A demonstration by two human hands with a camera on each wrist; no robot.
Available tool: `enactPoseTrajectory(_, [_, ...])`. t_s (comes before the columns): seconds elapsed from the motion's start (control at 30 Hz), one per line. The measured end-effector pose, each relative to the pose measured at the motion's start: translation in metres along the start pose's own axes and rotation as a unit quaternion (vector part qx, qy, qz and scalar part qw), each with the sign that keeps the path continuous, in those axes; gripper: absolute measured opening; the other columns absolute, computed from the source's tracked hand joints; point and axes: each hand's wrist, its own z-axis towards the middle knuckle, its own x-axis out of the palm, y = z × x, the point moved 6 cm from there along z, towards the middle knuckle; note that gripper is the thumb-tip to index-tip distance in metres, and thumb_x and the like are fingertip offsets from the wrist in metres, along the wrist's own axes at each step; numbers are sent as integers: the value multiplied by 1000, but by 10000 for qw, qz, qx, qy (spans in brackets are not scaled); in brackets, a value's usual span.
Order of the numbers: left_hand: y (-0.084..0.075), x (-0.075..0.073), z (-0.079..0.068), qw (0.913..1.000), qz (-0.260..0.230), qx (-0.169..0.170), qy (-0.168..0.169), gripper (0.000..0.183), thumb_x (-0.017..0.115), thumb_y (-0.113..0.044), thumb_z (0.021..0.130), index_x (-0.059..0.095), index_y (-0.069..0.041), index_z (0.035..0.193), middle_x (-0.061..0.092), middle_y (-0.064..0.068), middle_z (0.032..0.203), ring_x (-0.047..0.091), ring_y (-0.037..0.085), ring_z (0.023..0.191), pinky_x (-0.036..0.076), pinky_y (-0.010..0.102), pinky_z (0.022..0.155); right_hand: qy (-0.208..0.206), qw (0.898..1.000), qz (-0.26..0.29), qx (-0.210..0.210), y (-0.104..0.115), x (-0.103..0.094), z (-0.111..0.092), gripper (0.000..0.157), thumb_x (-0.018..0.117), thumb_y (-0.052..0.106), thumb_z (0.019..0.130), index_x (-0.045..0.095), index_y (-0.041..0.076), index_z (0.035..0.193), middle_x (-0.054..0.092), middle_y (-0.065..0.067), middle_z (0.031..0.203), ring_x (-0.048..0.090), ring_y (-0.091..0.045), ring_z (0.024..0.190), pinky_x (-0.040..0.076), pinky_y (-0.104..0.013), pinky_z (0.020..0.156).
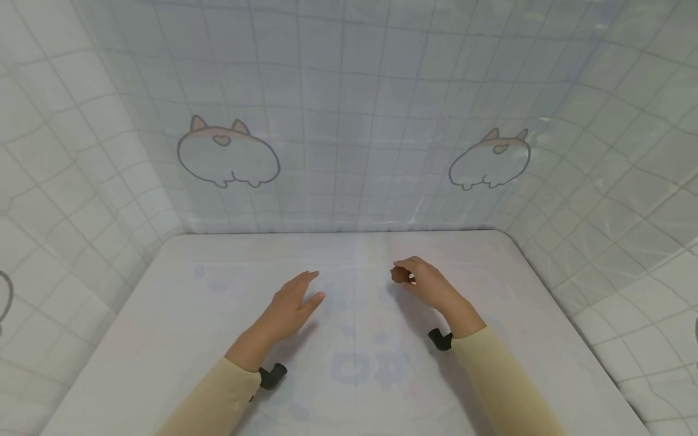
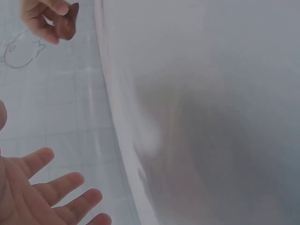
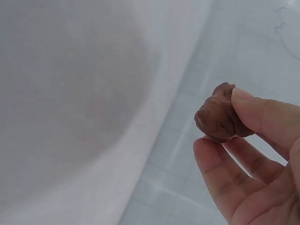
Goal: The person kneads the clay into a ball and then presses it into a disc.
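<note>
A small brown lumpy piece (image 3: 219,119) with a smooth, slightly shiny surface is pinched between the thumb and fingers of my right hand (image 1: 431,287). It is held up over the table (image 1: 349,327), right of the middle in the head view; its exact kind I cannot tell. The left wrist view catches the same brown piece (image 2: 66,23) from the other side, with a pointed tip on top. My left hand (image 1: 288,310) hovers over the table at the left, fingers spread and relaxed, holding nothing. Its palm and fingers (image 2: 68,190) show in the left wrist view.
A pale patterned cloth covers the table. Behind it and along both sides hang white gridded curtains (image 1: 349,121) with outlined animal drawings (image 1: 229,154). A black wrist camera mount (image 1: 272,376) sticks out below the left wrist, another mount (image 1: 439,340) below the right.
</note>
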Motion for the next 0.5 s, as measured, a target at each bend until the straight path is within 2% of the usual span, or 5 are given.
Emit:
enactPoseTrajectory(0.2, [-4, 3, 5, 9999, -143, 34, -88, 66, 40, -52, 106, 32, -10, 156, 28, 21, 160, 24, 42, 147, 20, 63, 114, -230, 9990, 159, -341, 21, -7, -7, 52, 72, 0, 91, 55, 3, 140, 57, -11, 130, 59, -24, 112, 53, -34, 91])
enactPoseTrajectory(0.33, [-11, 5, 7, 9987, -463, 125, -181, 64, 42, -49, 107, 33, -9, 156, 30, 19, 159, 26, 39, 147, 22, 59, 115, -327, 9984, 203, -412, 31, -8, -9, 52, 72, 5, 93, 54, 5, 141, 57, -8, 130, 59, -22, 112, 53, -32, 91])
enactPoseTrajectory(0.5, [-21, 8, 10, 9963, -784, 208, -300, 62, 42, -46, 107, 32, -8, 156, 31, 16, 160, 28, 36, 147, 23, 56, 116, -638, 9954, 298, -643, 43, -11, -12, 52, 73, 8, 93, 55, 8, 141, 58, -6, 129, 61, -20, 110, 53, -30, 90])
